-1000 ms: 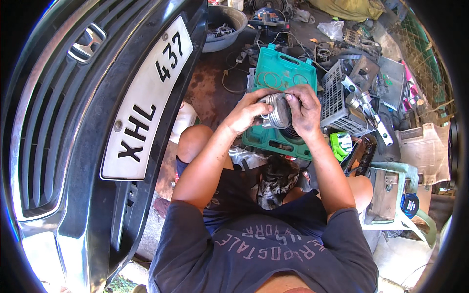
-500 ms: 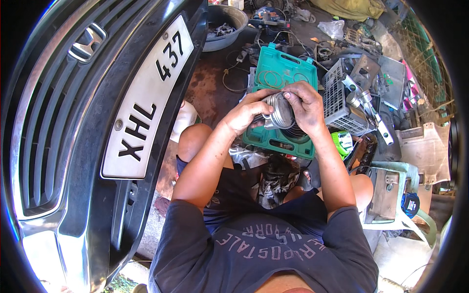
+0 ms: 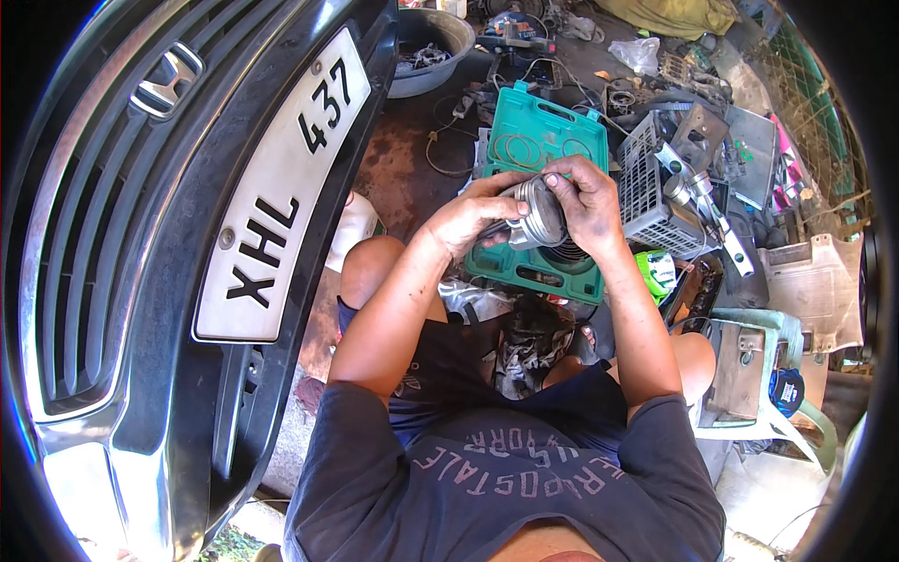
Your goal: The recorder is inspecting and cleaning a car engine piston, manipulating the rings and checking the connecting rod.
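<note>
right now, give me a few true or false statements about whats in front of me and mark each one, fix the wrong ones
1. The left hand and right hand both touch the metal piston. True.
2. The gray crate is to the right of the teal case. True.
3. The teal case is shut. False: it lies open.
4. Dark parts lie in the basin. True.
5. The license plate is to the right of the hands. False: it is to their left, on the front of the car.

Stained floor (image 3: pixel 391 169), mesh fence (image 3: pixel 817 105), bright daylight
</note>
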The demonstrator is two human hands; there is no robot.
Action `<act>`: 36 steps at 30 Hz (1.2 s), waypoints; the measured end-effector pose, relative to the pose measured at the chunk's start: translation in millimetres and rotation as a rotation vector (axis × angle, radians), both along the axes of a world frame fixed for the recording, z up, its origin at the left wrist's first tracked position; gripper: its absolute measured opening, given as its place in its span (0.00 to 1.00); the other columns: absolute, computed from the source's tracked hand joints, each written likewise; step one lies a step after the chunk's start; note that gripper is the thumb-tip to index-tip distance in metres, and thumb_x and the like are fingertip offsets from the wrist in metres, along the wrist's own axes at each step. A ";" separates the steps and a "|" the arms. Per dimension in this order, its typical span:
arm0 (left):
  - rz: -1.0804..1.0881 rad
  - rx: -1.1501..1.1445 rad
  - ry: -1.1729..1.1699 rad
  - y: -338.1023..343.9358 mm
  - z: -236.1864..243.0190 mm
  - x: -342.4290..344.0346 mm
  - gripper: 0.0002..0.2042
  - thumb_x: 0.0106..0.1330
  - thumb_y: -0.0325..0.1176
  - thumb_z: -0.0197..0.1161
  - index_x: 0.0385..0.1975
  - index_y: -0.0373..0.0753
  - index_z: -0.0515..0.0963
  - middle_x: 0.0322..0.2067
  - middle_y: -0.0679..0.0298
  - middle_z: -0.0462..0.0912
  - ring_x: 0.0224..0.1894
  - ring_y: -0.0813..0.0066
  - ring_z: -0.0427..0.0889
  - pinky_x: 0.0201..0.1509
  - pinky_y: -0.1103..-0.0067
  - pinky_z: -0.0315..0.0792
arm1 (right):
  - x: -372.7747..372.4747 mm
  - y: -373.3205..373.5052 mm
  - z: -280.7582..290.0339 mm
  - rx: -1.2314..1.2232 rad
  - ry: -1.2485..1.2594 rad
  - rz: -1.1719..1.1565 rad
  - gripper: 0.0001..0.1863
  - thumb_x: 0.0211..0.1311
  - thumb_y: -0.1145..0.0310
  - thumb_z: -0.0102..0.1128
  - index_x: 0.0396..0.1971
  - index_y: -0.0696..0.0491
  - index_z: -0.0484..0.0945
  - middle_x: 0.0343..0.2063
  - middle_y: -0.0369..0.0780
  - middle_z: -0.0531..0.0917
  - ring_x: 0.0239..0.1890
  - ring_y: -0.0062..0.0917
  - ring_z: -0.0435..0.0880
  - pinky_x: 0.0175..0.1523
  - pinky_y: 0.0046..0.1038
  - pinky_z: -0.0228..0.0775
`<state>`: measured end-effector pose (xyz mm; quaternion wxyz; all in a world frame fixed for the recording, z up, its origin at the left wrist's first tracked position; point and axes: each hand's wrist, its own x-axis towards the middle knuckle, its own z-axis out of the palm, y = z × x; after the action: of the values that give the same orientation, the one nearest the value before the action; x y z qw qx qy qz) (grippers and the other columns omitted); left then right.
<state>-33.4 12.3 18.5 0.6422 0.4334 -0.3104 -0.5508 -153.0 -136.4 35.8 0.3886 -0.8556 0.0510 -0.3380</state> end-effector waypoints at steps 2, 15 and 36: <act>-0.003 0.013 0.002 0.8 2.0 -0.9 0.31 0.52 0.42 0.64 0.55 0.33 0.66 0.31 0.67 0.76 0.23 0.85 0.70 0.20 0.89 0.58 | -0.1 -1.8 -4.4 0.091 -0.015 0.015 0.04 0.54 0.81 0.58 0.30 0.58 0.77 0.27 0.39 0.79 0.30 0.23 0.79 0.35 0.22 0.70; 0.084 0.035 0.058 -2.1 6.8 -6.7 0.25 0.54 0.40 0.61 0.51 0.33 0.70 0.26 0.68 0.74 0.17 0.87 0.67 0.13 0.90 0.53 | 2.8 -4.7 -33.4 0.666 0.018 0.033 0.04 0.62 0.74 0.55 0.33 0.58 0.77 0.30 0.34 0.80 0.31 0.14 0.75 0.39 0.18 0.68; 0.028 -0.039 -0.029 -1.2 4.0 -8.6 0.26 0.55 0.40 0.60 0.55 0.41 0.65 0.37 0.67 0.74 0.26 0.86 0.71 0.18 0.90 0.57 | -7.0 -23.9 -36.5 1.423 0.317 0.395 0.15 0.62 0.66 0.56 0.44 0.60 0.75 0.38 0.41 0.81 0.39 0.24 0.81 0.45 0.26 0.74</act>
<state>-41.9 11.0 22.5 0.6538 0.4330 -0.3240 -0.5292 -160.0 -160.4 -0.7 0.8887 -0.4299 0.1579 -0.0207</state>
